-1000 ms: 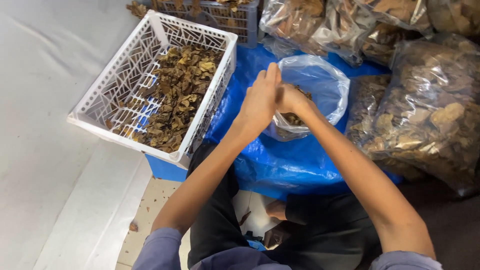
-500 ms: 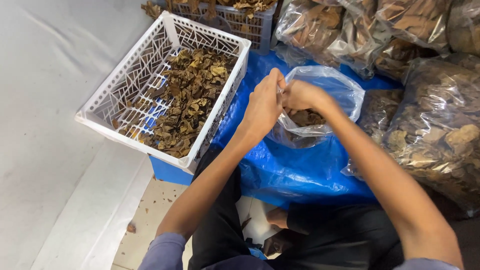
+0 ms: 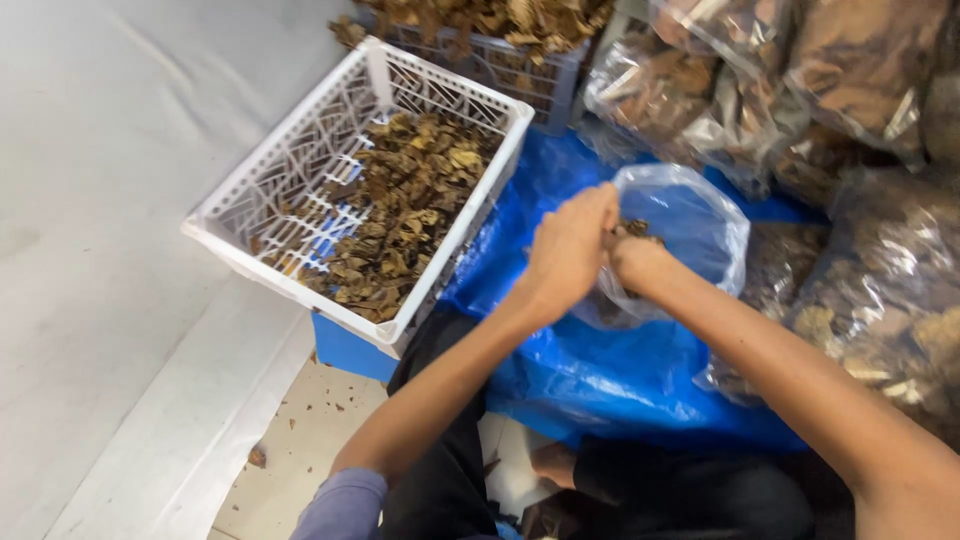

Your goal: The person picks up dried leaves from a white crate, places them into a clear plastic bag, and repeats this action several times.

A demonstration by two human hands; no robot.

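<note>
My left hand and my right hand are pressed together over the mouth of an open clear plastic bag. A clump of dried brown pieces shows between the two hands, gripped by both. The bag stands on a blue plastic sheet. To the left sits a white plastic crate with a layer of the same dried brown pieces in it.
A grey crate heaped with dried pieces stands behind the white one. Several filled clear bags are stacked at the right and back. A white wall is at the left, with bare tiled floor below. My legs lie under my arms.
The view has shifted, so crate and bag sit lower in the picture. My hands have stayed together at the bag's mouth and sunk slightly toward it.
</note>
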